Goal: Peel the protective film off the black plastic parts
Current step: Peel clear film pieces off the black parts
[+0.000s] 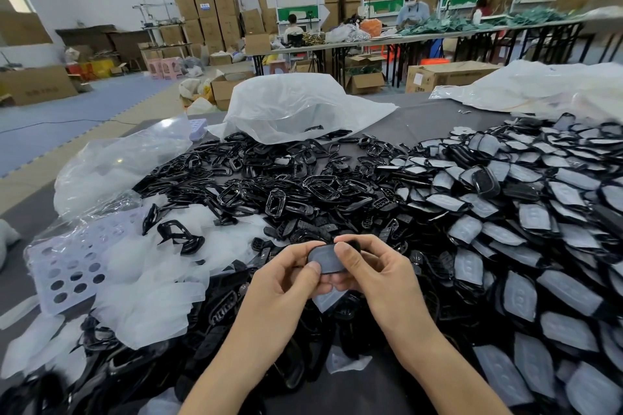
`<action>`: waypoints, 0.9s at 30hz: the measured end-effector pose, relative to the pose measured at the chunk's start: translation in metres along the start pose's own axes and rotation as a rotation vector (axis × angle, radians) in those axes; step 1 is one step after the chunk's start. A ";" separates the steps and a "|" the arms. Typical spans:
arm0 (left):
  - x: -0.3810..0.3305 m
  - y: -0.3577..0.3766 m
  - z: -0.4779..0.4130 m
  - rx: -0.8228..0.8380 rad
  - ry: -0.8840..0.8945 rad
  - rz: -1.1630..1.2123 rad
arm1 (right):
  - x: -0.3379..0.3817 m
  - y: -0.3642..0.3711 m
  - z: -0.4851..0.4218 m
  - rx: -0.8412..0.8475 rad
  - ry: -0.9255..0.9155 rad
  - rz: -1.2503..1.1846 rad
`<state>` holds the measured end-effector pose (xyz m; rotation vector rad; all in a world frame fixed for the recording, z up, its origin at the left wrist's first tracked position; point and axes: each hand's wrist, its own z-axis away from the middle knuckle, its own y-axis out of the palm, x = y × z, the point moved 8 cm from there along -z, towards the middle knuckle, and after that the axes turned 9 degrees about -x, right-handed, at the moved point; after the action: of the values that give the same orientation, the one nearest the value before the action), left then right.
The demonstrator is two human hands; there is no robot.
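- Black oval plastic part (326, 260): one is held just above the near middle of the grey counter (421, 118), between the two hands.
- A dull grey protective film (318, 253) covers its upward face, and a glossy black rim shows along its lower edge.
- Left grip (286, 280): thumb and curled fingers pinch the part's left end.
- Right grip (367, 269): the thumb presses on the filmed face and the forefinger hooks over the far right end, so both grips are closed on the same part.
- Heap of film-covered black parts (522, 229): too many to count, filling the right side of the counter.
- Heap of bare glossy black frames and shells (286, 185): too many to count, in the middle.
- Pile of loose translucent white film sheets (151, 283): on the left, with two black frames lying on it.
- Lavender plastic tray with round holes (67, 273): one at the left, partly under the sheets.
- Crumpled white plastic bags: two, one at the far middle (296, 104) and one at the far right (539, 84).
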<state>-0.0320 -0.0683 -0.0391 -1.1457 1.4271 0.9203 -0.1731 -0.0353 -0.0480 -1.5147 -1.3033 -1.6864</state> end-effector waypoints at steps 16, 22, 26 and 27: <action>0.004 -0.005 -0.003 -0.076 0.053 -0.082 | -0.011 0.001 -0.004 0.028 0.090 -0.017; -0.003 -0.005 -0.001 -0.090 0.074 -0.073 | -0.018 0.004 -0.003 0.052 0.194 -0.138; -0.005 -0.003 0.001 -0.051 0.087 -0.063 | -0.023 0.007 -0.002 0.086 0.231 -0.154; -0.006 -0.002 0.001 -0.035 0.092 -0.069 | -0.024 0.008 -0.002 0.094 0.233 -0.145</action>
<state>-0.0300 -0.0668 -0.0335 -1.2700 1.4407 0.8562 -0.1611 -0.0454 -0.0676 -1.1554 -1.3721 -1.8031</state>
